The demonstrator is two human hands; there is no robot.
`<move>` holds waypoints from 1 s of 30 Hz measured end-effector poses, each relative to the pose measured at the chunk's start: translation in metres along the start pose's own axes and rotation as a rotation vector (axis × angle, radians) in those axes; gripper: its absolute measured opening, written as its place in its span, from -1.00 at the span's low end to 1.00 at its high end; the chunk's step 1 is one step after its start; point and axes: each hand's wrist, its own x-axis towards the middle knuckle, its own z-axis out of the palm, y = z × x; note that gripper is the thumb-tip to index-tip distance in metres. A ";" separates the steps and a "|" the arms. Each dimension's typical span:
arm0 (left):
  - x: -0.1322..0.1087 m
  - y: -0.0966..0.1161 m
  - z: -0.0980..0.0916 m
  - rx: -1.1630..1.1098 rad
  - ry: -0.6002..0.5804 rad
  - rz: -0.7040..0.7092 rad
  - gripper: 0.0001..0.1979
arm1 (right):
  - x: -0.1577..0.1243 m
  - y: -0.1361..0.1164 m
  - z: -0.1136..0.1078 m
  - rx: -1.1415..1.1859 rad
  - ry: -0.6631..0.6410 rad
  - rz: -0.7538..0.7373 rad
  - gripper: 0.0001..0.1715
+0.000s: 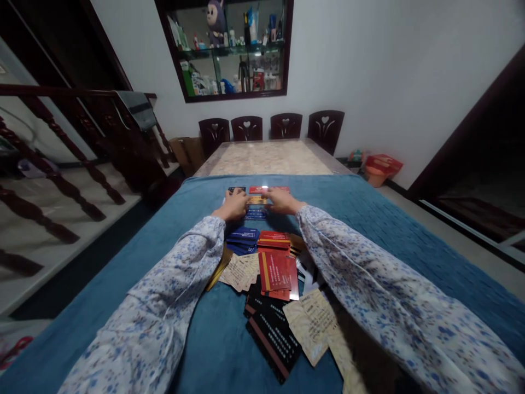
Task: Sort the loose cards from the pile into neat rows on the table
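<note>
On the far part of the blue cloth [348,213] over the surface, a gold card [257,200] lies between a red card [257,189] and a blue card [255,214]. The left hand [235,204] curls at its left end, and the right hand [283,201] reaches its right with bent fingers; I can't tell whether either pinches it. It looks light, stiff and slick, best taken by its short edges. Cloth spreads wide to both sides, while loose card piles [279,271] crowd the near side.

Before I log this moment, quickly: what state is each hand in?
Left hand: at the left end of the gold card; whether it grips cannot be told.
Right hand: at that card's right end; grip likewise cannot be told.
</note>
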 end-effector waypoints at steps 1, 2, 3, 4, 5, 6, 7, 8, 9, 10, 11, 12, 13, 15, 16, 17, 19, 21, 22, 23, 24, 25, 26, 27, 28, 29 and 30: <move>-0.004 0.003 -0.002 0.003 0.000 0.002 -0.54 | -0.004 -0.002 -0.002 0.003 0.006 0.002 -0.54; -0.008 0.006 -0.003 0.006 0.005 0.006 -0.53 | -0.009 -0.004 -0.004 0.005 0.010 -0.001 -0.54; -0.013 0.010 -0.005 0.003 0.006 0.011 -0.53 | -0.013 -0.006 -0.007 0.010 0.010 -0.007 -0.53; -0.017 0.014 -0.006 -0.003 0.016 0.010 -0.53 | -0.018 -0.008 -0.009 0.015 0.006 -0.010 -0.53; -0.021 0.018 -0.008 -0.012 0.030 0.018 -0.54 | -0.023 -0.010 -0.012 0.022 0.012 -0.019 -0.53; -0.026 0.022 -0.009 -0.022 0.035 0.025 -0.53 | -0.028 -0.011 -0.014 0.030 0.014 -0.021 -0.53; -0.030 0.026 -0.011 -0.030 0.042 0.029 -0.50 | -0.034 -0.013 -0.016 0.034 0.013 -0.013 -0.52; -0.034 0.030 -0.012 -0.039 0.049 0.031 -0.48 | -0.039 -0.014 -0.018 0.034 0.004 -0.004 -0.51; -0.038 0.034 -0.012 -0.052 0.055 0.033 -0.47 | -0.044 -0.015 -0.019 0.031 -0.002 0.003 -0.51; -0.042 0.038 -0.013 -0.066 0.067 0.031 -0.49 | -0.048 -0.016 -0.020 0.027 -0.008 0.010 -0.51; -0.046 0.041 -0.013 -0.079 0.087 0.030 -0.53 | -0.053 -0.017 -0.020 0.023 -0.008 0.014 -0.51; -0.050 0.044 -0.013 -0.089 0.093 0.038 -0.56 | -0.058 -0.018 -0.021 0.020 -0.005 0.018 -0.52; -0.054 0.047 -0.013 -0.100 0.094 0.047 -0.58 | -0.063 -0.020 -0.021 0.020 -0.001 0.018 -0.53; -0.062 0.053 -0.012 -0.129 0.091 0.061 -0.59 | -0.073 -0.023 -0.021 0.023 -0.003 0.018 -0.55; -0.066 0.056 -0.010 -0.138 0.092 0.062 -0.59 | -0.078 -0.024 -0.021 0.025 -0.006 0.023 -0.56; -0.070 0.058 -0.009 -0.144 0.096 0.063 -0.59 | -0.082 -0.026 -0.021 0.026 -0.014 0.022 -0.57; -0.076 0.064 -0.005 -0.160 0.106 0.089 -0.61 | -0.092 -0.030 -0.021 0.029 -0.033 0.025 -0.59; -0.081 0.069 -0.003 -0.177 0.102 0.109 -0.64 | -0.101 -0.033 -0.021 0.035 -0.059 0.041 -0.60; -0.083 0.071 -0.003 -0.182 0.097 0.119 -0.66 | -0.105 -0.034 -0.021 0.038 -0.069 0.044 -0.60; -0.084 0.074 -0.003 -0.185 0.087 0.130 -0.68 | -0.109 -0.035 -0.020 0.039 -0.077 0.045 -0.60; -0.085 0.076 -0.003 -0.187 0.078 0.137 -0.70 | -0.113 -0.036 -0.020 0.042 -0.084 0.044 -0.60; -0.086 0.079 -0.003 -0.188 0.067 0.145 -0.71 | -0.116 -0.036 -0.019 0.043 -0.090 0.048 -0.60; -0.087 0.081 -0.004 -0.189 0.057 0.157 -0.73 | -0.119 -0.037 -0.018 0.042 -0.102 0.052 -0.60; -0.088 0.082 -0.004 -0.192 0.047 0.170 -0.75 | -0.121 -0.037 -0.018 0.040 -0.113 0.053 -0.61; -0.088 0.084 -0.005 -0.194 0.036 0.186 -0.77 | -0.122 -0.037 -0.017 0.037 -0.126 0.050 -0.61; -0.089 0.085 -0.005 -0.197 0.023 0.202 -0.79 | -0.123 -0.038 -0.016 0.033 -0.143 0.042 -0.61; -0.089 0.085 -0.004 -0.200 0.009 0.215 -0.80 | -0.124 -0.038 -0.016 0.031 -0.160 0.033 -0.61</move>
